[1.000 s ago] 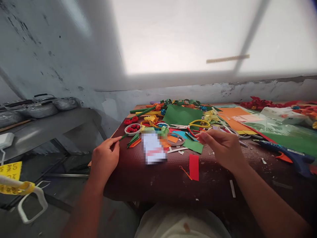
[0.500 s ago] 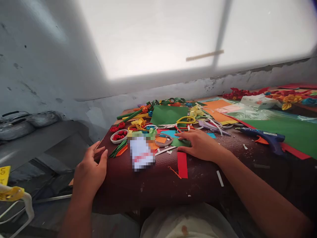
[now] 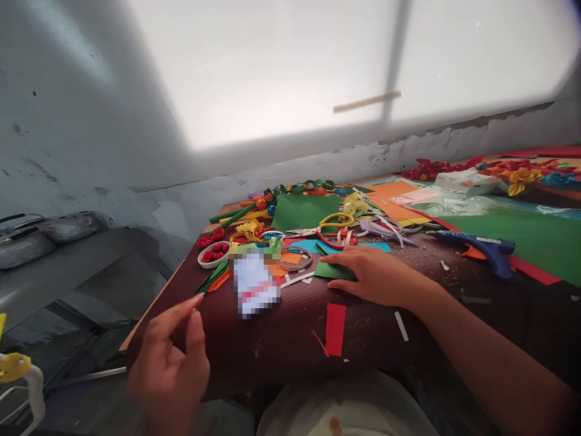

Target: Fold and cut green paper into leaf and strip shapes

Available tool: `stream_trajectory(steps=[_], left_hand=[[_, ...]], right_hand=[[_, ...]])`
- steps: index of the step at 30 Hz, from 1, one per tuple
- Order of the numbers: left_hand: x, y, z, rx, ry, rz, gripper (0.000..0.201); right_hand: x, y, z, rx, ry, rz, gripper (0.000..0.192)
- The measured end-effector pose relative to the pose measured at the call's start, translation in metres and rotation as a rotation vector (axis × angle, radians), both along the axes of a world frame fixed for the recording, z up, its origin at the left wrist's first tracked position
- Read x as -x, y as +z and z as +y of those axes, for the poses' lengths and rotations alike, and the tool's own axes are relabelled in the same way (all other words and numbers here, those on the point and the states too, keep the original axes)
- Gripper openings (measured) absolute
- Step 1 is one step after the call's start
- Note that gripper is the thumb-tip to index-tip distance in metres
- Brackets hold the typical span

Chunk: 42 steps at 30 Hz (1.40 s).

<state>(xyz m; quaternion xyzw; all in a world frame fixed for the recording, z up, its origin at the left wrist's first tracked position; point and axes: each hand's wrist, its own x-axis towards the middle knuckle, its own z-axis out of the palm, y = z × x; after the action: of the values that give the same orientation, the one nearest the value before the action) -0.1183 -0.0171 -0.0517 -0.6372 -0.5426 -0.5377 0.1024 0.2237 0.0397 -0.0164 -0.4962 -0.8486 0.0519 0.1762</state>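
My right hand (image 3: 370, 275) rests over the table with its thumb and fingers around a small green paper piece (image 3: 334, 270). Just in front of it lies a pair of scissors (image 3: 338, 230) with yellow and red handles. Somewhat blurred, my left hand (image 3: 175, 351) hovers by the near left of the table, thumb and forefinger tips close but apart, nothing visible between them. A red paper strip (image 3: 336, 330) lies below my right hand. Between the hands sits a pixelated white item (image 3: 256, 284), near a roll of tape (image 3: 296, 258).
A blue glue gun (image 3: 488, 245) lies at the right beside large green paper (image 3: 517, 239). Red paper flowers sit in a white ring (image 3: 213, 254) at the left. More green paper (image 3: 304, 212) and paper chains (image 3: 313, 186) are at the back, towards the wall.
My left hand has left the table's left edge, coming nearer and inward, its fingers drawing closer. The red strip has slid nearer to me, apart from the green piece. My right hand has shifted slightly.
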Motion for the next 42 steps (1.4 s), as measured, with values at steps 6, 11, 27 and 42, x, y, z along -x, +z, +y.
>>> stream_trajectory(steps=[6, 11, 27, 42], left_hand=[[-0.091, -0.041, -0.026, -0.189, -0.588, 0.723, 0.036], [-0.121, -0.075, -0.009, -0.294, -0.497, 0.803, 0.033], [-0.107, 0.010, 0.010, 0.077, -0.796, -0.124, 0.030], [-0.128, 0.008, 0.003, 0.328, -0.701, -0.854, 0.018]], right_hand=[[-0.007, -0.012, 0.001, -0.084, 0.066, 0.052, 0.031], [-0.012, -0.022, 0.005, -0.169, 0.111, 0.118, 0.026], [0.018, -0.021, -0.043, -0.460, 0.315, 0.741, 0.021], [0.056, -0.031, -0.054, 0.562, -0.070, 1.854, 0.024]])
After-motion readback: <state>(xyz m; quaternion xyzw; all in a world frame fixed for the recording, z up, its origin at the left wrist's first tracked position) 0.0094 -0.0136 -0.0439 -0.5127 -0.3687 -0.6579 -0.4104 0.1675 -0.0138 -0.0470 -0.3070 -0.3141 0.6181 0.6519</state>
